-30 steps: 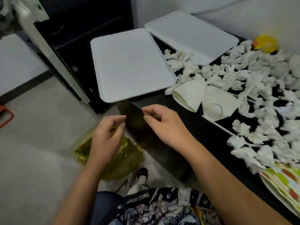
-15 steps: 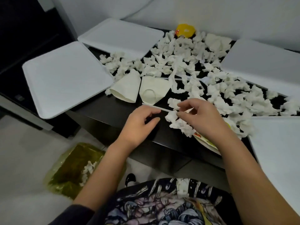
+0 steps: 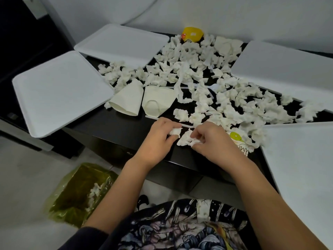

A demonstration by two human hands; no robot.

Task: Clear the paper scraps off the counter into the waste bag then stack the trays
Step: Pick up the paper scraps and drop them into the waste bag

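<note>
At the near edge of a black tabletop (image 3: 126, 127), the left hand (image 3: 158, 139) pinches one crumpled paper scrap (image 3: 175, 131) while the right hand's (image 3: 212, 139) fingers (image 3: 195, 135) close on another, likely gathering handfuls for the yellow-green waste bag (image 3: 72, 192) on the floor below left; white trays (image 3: 59, 91) ring the remaining scraps.

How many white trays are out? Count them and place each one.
4. One tray overhangs the counter's left end, one sits at the back left, one at the back right, one along the right edge. Scraps may hide others.
</note>
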